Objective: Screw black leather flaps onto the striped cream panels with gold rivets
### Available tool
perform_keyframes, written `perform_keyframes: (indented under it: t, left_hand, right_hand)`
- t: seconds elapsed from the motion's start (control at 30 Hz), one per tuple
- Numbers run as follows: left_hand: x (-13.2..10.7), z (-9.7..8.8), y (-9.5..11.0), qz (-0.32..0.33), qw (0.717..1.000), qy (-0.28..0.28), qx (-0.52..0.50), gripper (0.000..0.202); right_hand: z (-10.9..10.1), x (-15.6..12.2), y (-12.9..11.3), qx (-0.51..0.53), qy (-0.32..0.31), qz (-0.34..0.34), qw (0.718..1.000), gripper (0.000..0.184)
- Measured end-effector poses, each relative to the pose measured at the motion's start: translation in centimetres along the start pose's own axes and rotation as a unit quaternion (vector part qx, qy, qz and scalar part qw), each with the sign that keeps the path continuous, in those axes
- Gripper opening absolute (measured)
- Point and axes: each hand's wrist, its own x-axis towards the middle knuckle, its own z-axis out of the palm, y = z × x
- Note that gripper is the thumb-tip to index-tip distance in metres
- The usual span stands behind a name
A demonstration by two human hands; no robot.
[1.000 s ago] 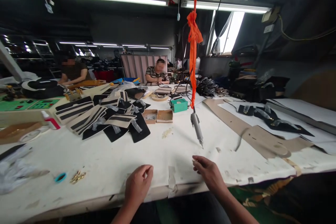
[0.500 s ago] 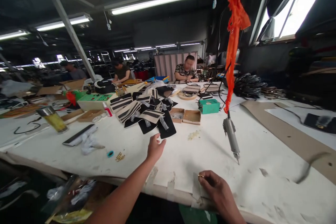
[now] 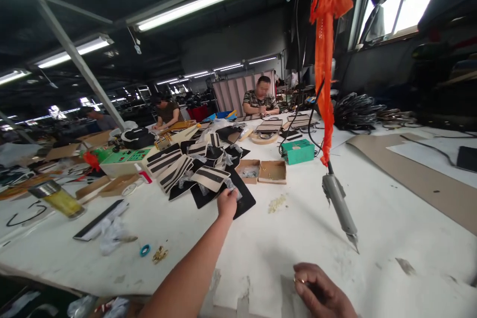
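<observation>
The left hand [image 3: 227, 203] stretches far forward, fingers down on the near edge of a black panel [image 3: 244, 202] fronting a pile of striped pieces [image 3: 175, 169]; whether it grips cannot be told. The right hand [image 3: 321, 293] lies curled near the front edge of the white table [image 3: 372, 218], well apart from the panel, pinching a small gold fitting [image 3: 297, 280]. A hanging tool [image 3: 341, 208] on an orange strap [image 3: 323, 59] dangles just beyond it. A seated worker [image 3: 261, 102] sits at the far end under strip lights.

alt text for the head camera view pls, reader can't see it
The person's left hand reaches across a white table to a black cut piece beside a pile of striped pieces, while the right hand near the table edge pinches a small gold part. A grey hand tool hangs from an orange strip above the table.
</observation>
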Motion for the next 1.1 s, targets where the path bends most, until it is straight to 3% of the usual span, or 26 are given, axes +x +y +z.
perform_keyframes:
  t: [0.13,0.27,0.33,0.43,0.5,0.57,0.67,0.7,0.77,0.83,0.93,1.0,1.1]
  left_hand:
    - [-9.3,-2.1,0.9,0.048,0.995,-0.085,-0.03,0.04]
    - [-19.1,-4.9,0.4,0.08,0.984,-0.156,-0.008,0.033]
    - [-22.7,-6.1,0.3,0.103,0.976,-0.19,0.015,0.024]
    - [-26.3,-8.0,0.6,0.147,0.964,-0.216,0.045,0.017]
    - [-27.6,-9.4,1.1,0.181,0.96,-0.208,0.044,0.016]
    - [-28.0,-10.8,1.7,0.185,0.973,-0.136,0.022,0.022]
    - [-27.3,-11.7,3.0,0.091,0.994,0.001,-0.057,0.053]
    - [-26.8,-11.5,3.5,0.044,0.994,-0.002,-0.104,0.061]
    - [-26.1,-10.7,4.3,-0.035,0.97,-0.093,-0.22,0.065]
    - [-25.7,-9.5,4.6,-0.086,0.929,-0.179,-0.312,0.058]
    - [-25.7,-7.9,4.2,-0.144,0.89,-0.233,-0.364,0.046]
    - [-25.8,-7.3,3.8,-0.16,0.887,-0.255,-0.35,0.044]
    - [-25.4,-6.9,3.7,-0.115,0.92,-0.237,-0.289,0.042]
  right_hand:
    - [0.6,1.2,-4.1,0.096,0.042,0.09,0.99,0.05]
    - [2.5,2.4,-7.4,0.245,0.059,0.077,0.965,0.051]
    - [3.5,2.2,-8.2,0.283,0.042,0.069,0.956,0.05]
    - [4.5,0.7,-8.8,0.343,0.007,0.089,0.935,0.048]
    - [4.8,-0.5,-9.0,0.39,-0.016,0.121,0.913,0.05]
    - [4.9,-1.5,-9.2,0.423,-0.032,0.147,0.894,0.051]
    - [4.7,-2.7,-9.6,0.445,-0.033,0.16,0.88,0.052]
    - [4.6,-3.0,-9.8,0.443,-0.033,0.156,0.882,0.052]
    - [4.3,-3.5,-9.9,0.43,-0.032,0.147,0.89,0.052]
    - [4.0,-3.9,-9.7,0.413,-0.029,0.15,0.898,0.053]
    - [3.3,-4.0,-9.0,0.39,-0.015,0.17,0.905,0.055]
    - [2.8,-3.7,-8.5,0.364,-0.001,0.165,0.917,0.055]
    - [2.1,-3.3,-8.2,0.264,0.064,0.091,0.958,0.046]
